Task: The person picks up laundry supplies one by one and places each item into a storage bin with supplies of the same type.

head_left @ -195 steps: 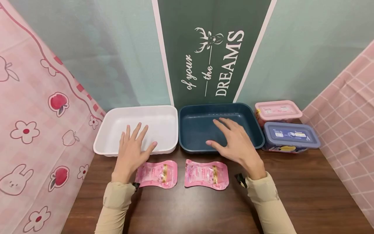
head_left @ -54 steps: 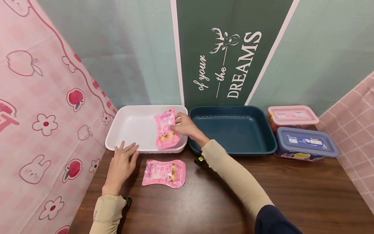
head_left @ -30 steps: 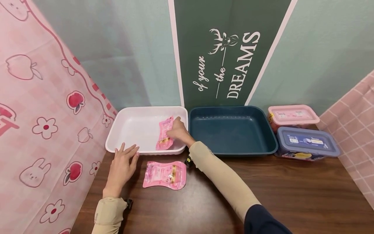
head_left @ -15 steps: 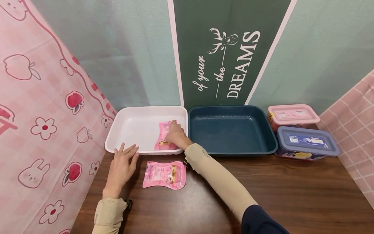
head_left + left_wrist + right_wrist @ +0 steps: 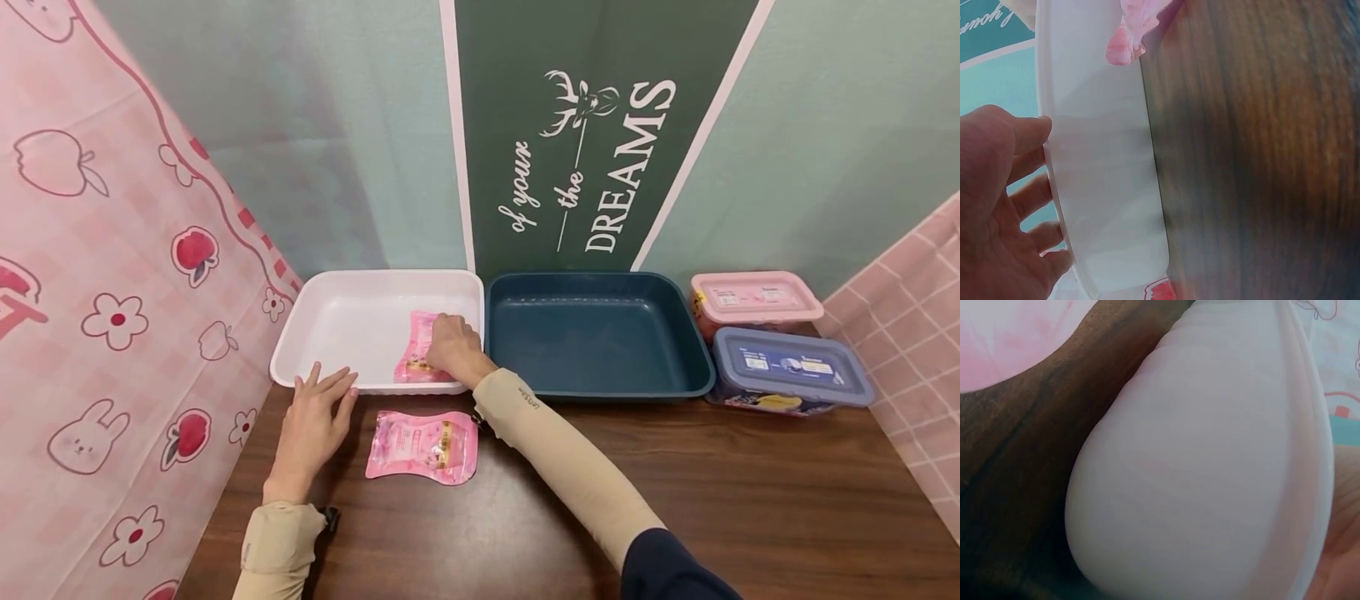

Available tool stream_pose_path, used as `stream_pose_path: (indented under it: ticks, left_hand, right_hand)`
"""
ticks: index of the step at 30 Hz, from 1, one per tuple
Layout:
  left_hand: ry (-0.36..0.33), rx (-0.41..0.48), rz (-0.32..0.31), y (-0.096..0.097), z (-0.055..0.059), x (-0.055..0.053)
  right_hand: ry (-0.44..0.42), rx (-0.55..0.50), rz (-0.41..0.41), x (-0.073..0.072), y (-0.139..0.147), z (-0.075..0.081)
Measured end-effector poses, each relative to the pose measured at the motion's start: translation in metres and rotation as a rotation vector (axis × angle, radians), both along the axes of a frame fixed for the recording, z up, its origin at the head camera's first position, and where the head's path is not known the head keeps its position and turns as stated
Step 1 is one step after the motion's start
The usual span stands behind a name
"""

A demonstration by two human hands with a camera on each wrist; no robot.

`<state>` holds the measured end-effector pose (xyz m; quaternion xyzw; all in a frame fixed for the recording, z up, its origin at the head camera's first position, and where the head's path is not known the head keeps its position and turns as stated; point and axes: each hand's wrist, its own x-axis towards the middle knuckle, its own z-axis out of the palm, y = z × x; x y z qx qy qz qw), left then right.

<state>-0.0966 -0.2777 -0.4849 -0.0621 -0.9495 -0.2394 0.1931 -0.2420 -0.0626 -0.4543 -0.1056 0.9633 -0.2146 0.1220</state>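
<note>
At the white tray (image 5: 345, 329)'s right edge, we find the pink pouch (image 5: 417, 348) lying front to back, just left of the nearer right hand (image 5: 456, 346) — whose hidden fingers leave us unable to tell any grip. Our left hand (image 5: 311, 425), fingers spread, touches the front edge.

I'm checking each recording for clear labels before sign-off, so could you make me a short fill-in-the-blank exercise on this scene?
1. The tray that holds a pink pouch under the right hand is ____ in colour.
2. From the person's side, the dark blue tray stands to its ____.
3. A second pouch lies on the table in ____ of it.
4. Behind the blue-lidded box stands a box with a ____ lid.
Missing words: white; right; front; pink.
</note>
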Motion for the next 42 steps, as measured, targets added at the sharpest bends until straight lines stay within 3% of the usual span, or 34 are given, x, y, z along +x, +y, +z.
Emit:
stream_pose_path:
  ticks: [10, 19, 26, 31, 42]
  left_hand:
    - [-0.003, 0.001, -0.006, 0.001, 0.001, 0.000]
    - [-0.010, 0.005, 0.001, 0.003, 0.001, 0.001]
    - [0.008, 0.002, 0.006, 0.002, 0.000, 0.002]
    - [0.010, 0.004, 0.004, 0.001, -0.001, 0.001]
    - [0.020, -0.005, -0.011, 0.000, -0.001, 0.001]
  right_hand:
    - [0.024, -0.009, 0.018, 0.003, 0.003, 0.007]
    - [0.109, 0.005, 0.095, 0.015, 0.006, 0.022]
    - [0.178, -0.098, 0.188, 0.032, 0.012, 0.034]
    - [0.212, -0.158, 0.212, 0.047, 0.017, 0.042]
    - [0.229, -0.229, 0.310, 0.081, 0.035, 0.036]
